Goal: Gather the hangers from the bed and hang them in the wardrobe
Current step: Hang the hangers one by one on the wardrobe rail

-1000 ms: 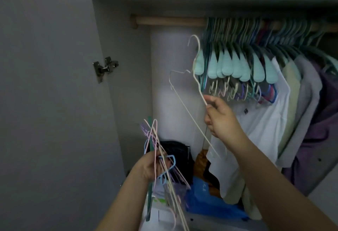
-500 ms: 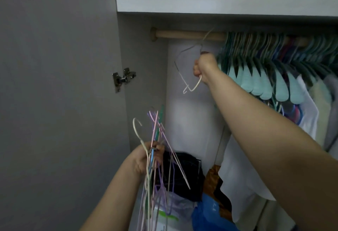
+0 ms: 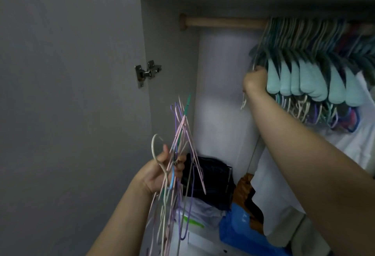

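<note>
1. Head view: a bundle of thin wire hangers (image 3: 178, 154), pink, purple, cream and green, is gripped by the left hand (image 3: 162, 172) low before the open wardrobe.
2. A pale wire hanger (image 3: 244, 101) is held by the curled right hand (image 3: 254, 80), beside the teal hangers (image 3: 304, 81) crowded on the wooden rail (image 3: 223, 23).

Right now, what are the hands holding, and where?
Left hand grips a bundle of thin pastel wire hangers near their necks; right hand holds a pale wire hanger, grip point hidden.
</note>
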A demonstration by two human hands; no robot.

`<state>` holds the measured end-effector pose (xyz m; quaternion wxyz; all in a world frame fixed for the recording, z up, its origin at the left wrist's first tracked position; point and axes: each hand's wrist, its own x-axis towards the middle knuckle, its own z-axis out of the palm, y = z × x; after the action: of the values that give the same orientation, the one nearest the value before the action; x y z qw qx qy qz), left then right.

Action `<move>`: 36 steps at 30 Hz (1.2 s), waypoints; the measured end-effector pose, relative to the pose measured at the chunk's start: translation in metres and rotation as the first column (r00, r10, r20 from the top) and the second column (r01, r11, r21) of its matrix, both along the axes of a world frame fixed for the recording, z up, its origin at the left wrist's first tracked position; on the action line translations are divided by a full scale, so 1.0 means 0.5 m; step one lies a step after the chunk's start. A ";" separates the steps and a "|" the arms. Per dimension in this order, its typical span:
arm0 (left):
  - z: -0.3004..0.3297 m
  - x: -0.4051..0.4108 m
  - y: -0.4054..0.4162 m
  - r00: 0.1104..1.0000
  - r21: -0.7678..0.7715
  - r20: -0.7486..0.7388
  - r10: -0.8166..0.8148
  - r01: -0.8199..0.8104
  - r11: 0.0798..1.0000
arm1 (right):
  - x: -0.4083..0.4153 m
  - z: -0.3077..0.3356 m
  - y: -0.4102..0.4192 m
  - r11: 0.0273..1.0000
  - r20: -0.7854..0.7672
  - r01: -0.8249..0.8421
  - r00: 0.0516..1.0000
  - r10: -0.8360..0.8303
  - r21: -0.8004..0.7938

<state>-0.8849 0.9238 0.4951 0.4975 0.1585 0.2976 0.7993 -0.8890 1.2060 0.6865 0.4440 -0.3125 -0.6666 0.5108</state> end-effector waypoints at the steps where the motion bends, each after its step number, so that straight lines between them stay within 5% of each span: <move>1: 0.001 0.006 0.002 1.000 -0.025 -0.011 0.005 -0.005 1.000 | 0.013 -0.019 -0.011 0.997 0.038 -0.007 0.999 0.004 0.081; 4: 0.002 0.013 0.010 0.997 -0.167 -0.082 -0.003 -0.011 0.986 | 0.083 -0.120 -0.071 0.935 0.048 0.049 0.996 -0.071 0.352; 7: -0.004 0.015 0.007 0.999 -0.214 -0.010 -0.044 0.040 0.976 | 0.150 -0.276 -0.135 0.900 -0.004 -0.004 1.000 0.006 0.435; 9: -0.014 0.020 -0.006 0.996 -0.200 0.031 -0.080 0.085 0.976 | 0.181 -0.373 -0.156 0.918 0.331 -0.293 0.923 0.199 0.266; 11: -0.028 0.026 -0.023 0.991 -0.167 0.064 -0.116 0.126 0.978 | 0.208 -0.454 -0.158 0.850 0.637 -0.524 0.640 0.429 -0.046; 13: -0.037 0.032 -0.040 0.987 -0.160 0.077 -0.142 0.153 0.975 | 0.232 -0.512 -0.155 0.739 0.679 -0.597 0.405 0.613 -0.311; 15: -0.041 0.036 -0.053 0.985 -0.164 0.083 -0.148 0.160 0.973 | 0.250 -0.545 -0.158 0.643 0.596 -0.618 0.326 0.734 -0.453; 18: -0.041 0.041 -0.066 0.987 -0.189 0.096 -0.130 0.146 0.971 | 0.261 -0.563 -0.171 0.618 0.538 -0.664 0.366 0.759 -0.421; 23: -0.047 0.048 -0.102 0.992 -0.259 0.118 -0.044 0.073 0.963 | 0.266 -0.562 -0.166 0.750 0.479 -0.578 0.585 0.655 -0.321; 25: -0.059 0.056 -0.116 0.992 -0.308 0.128 -0.005 0.044 0.950 | 0.279 -0.550 -0.147 0.750 0.432 -0.569 0.615 0.660 -0.336; 30: -0.092 0.070 -0.134 0.997 -0.550 -0.043 0.058 -0.072 0.832 | 0.316 -0.515 -0.106 0.820 0.567 -0.571 0.668 0.482 -0.024; 36: -0.104 0.074 -0.141 0.995 -0.540 -0.089 0.039 -0.081 0.838 | 0.349 -0.483 -0.101 0.806 0.577 -0.580 0.699 0.422 0.114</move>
<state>-0.8482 0.8532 0.4430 0.4853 0.0312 0.5348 0.6910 -0.7147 1.1556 0.4449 0.1268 -0.1760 -0.8883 0.4048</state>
